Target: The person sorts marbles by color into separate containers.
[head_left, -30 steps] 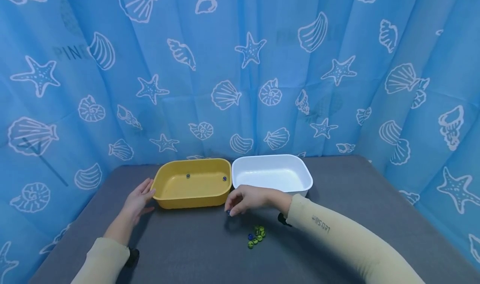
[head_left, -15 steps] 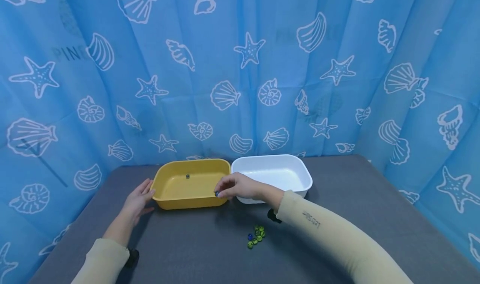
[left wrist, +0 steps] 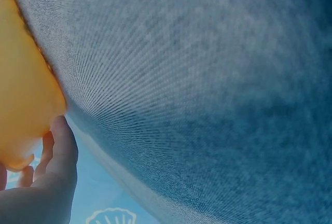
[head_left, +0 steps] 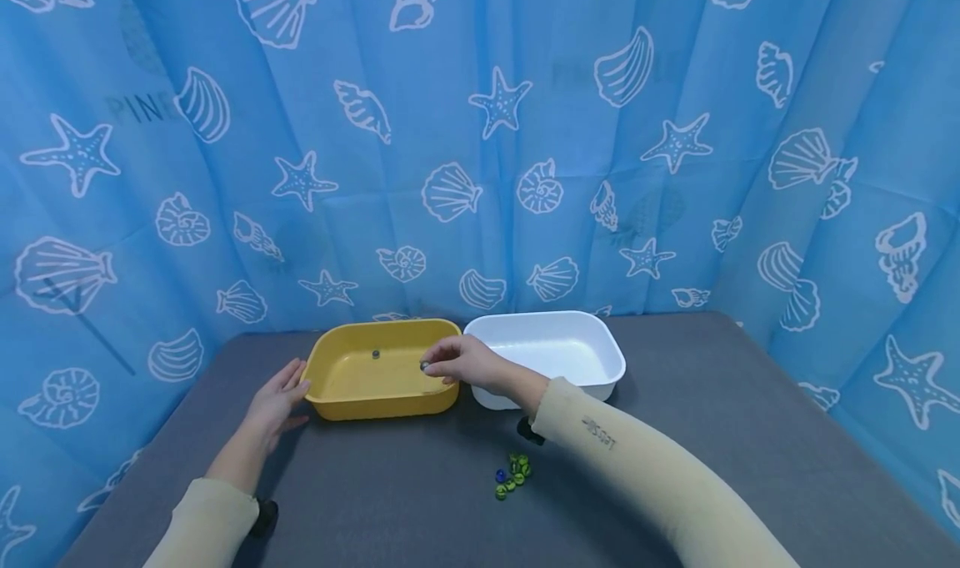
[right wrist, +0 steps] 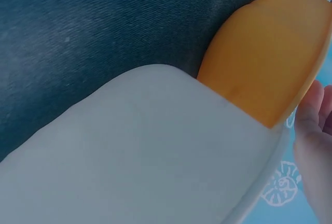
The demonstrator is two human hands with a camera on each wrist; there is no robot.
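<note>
In the head view my right hand (head_left: 468,364) pinches a small dark marble (head_left: 424,366) between thumb and fingertips, above the right part of the yellow tub (head_left: 382,406). One dark marble (head_left: 376,354) lies on the tub's floor. My left hand (head_left: 273,401) rests its fairly straight fingers against the tub's left end; the left wrist view shows the fingertips touching its outer wall. On the table in front lie several yellow-green marbles (head_left: 519,478) and one blue marble (head_left: 500,475). The pinched marble is out of sight in the right wrist view.
A white tub (head_left: 611,376) stands right beside the yellow one, partly covered by my right hand and forearm. Both tubs stand near the back edge of the grey table (head_left: 390,493). A blue curtain (head_left: 480,134) with shell prints hangs behind and at both sides.
My right hand has carried the marble up and to the left, from the front of the tubs to over the yellow tub. It now covers a second marble seen earlier there. My left hand stays put.
</note>
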